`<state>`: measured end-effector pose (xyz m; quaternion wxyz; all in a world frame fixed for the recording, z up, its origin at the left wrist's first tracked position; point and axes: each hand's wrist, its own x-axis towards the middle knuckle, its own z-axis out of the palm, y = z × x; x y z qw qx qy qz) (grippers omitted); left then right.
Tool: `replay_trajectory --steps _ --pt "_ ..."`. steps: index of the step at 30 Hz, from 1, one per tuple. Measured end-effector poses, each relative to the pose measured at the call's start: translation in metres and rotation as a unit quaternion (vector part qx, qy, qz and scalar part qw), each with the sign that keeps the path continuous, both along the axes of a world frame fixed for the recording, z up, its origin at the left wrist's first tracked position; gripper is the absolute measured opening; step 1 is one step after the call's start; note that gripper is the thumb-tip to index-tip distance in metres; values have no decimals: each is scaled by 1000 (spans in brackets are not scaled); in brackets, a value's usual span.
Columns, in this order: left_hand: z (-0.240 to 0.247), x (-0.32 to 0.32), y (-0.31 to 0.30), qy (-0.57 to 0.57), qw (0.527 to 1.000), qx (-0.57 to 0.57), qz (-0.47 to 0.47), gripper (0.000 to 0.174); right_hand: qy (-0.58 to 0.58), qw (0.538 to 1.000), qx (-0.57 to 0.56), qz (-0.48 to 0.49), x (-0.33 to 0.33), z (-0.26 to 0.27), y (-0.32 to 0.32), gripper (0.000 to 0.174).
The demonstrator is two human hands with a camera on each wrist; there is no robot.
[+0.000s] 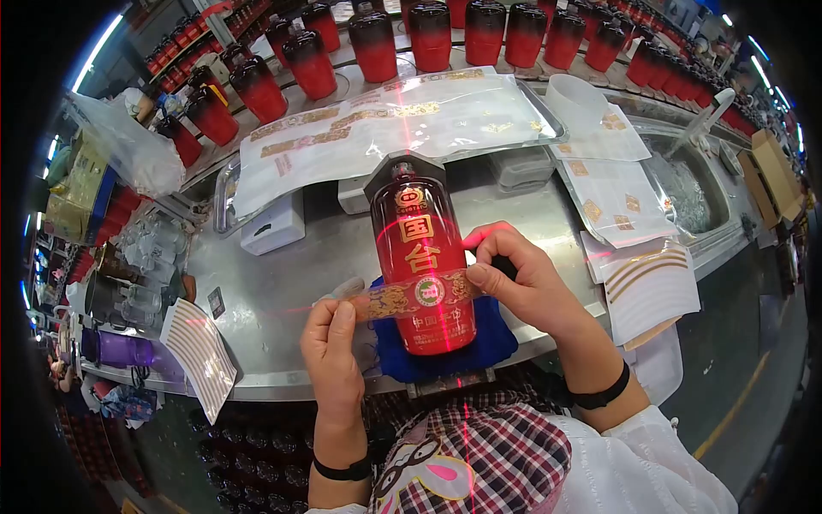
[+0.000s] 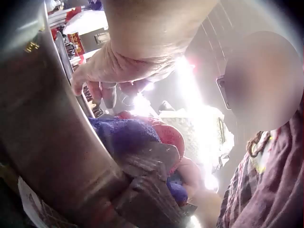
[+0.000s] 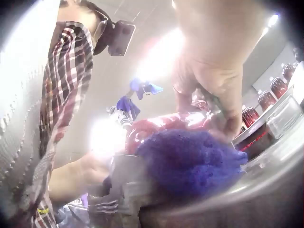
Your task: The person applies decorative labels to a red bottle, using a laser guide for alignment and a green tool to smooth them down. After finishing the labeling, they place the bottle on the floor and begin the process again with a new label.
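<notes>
A red glass bottle (image 1: 441, 334) with a dark neck and gold lettering lies on a blue cloth (image 1: 497, 343), its neck pointing away from me. Across its lower front stretches a clear decal strip (image 1: 385, 301) with gold patterns and a round green-and-white emblem. My left hand (image 1: 334, 360) pinches the strip's left end between thumb and fingers. At the other end, my right hand (image 1: 539, 291) pinches it close against the bottle's side. A grey cover shows on one left fingertip. Red laser lines cross the bottle. Both wrist views show the cloth (image 3: 190, 161) under the bottle, partly washed out by glare.
Sheets of gold decals (image 1: 342, 128) lie on a tray behind the bottle, and more decal sheets (image 1: 616, 201) lie at right. Striped strip sheets (image 1: 199, 351) hang over the left front edge. Rows of red-black bottles (image 1: 428, 38) stand behind. A sink (image 1: 685, 193) is at far right.
</notes>
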<state>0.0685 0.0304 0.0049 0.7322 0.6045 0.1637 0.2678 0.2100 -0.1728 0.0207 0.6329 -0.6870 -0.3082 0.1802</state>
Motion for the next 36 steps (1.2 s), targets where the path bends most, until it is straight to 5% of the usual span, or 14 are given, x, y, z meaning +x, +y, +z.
replay_trajectory --steps 26,29,32,35,36 --pt "-12 -1 -1 19 1000 5 -19 15 2 1000 -26 8 1 -2 -5 19" --pt "-11 0 0 42 999 19 -24 14 -77 997 -26 5 7 -7 -7 13" --pt "-12 3 -1 62 998 -4 -26 14 -16 998 -42 -47 8 0 -9 15" --pt "-21 2 19 49 991 -112 -55 17 -170 983 -48 -41 0 13 -3 18" --pt "-20 0 21 54 995 -77 -23 24 -135 989 -54 -16 -4 20 -2 23"
